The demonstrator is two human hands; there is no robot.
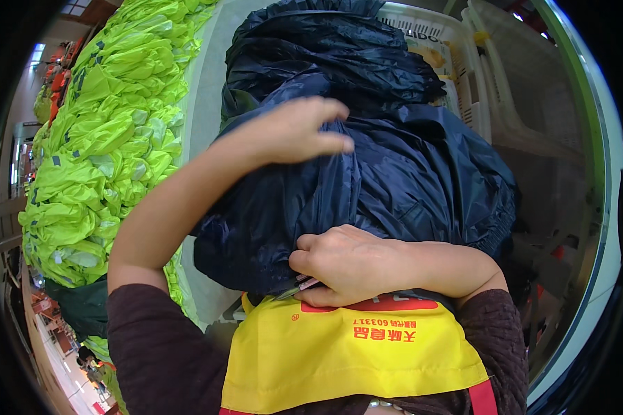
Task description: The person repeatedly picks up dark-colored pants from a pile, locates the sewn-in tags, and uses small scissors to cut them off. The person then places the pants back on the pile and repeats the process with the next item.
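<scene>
A dark navy garment [408,180] of thin, shiny cloth lies bunched in front of me, with a gathered edge at its right side. My left hand [294,131], slightly blurred, is over the cloth with thumb and fingers apart and nothing in them. At the garment's near edge, close to my body, my right hand [349,263] is closed around small metal thread snips [299,285]. The blades poke out to the left below the curled fingers; the handle is mostly hidden in the palm.
More folded navy cloth [311,48] is heaped at the far side. Bright yellow-green garments [111,152] form a long pile on the left. A white plastic crate [464,62] stands at the far right. My yellow apron [339,353] meets the near edge.
</scene>
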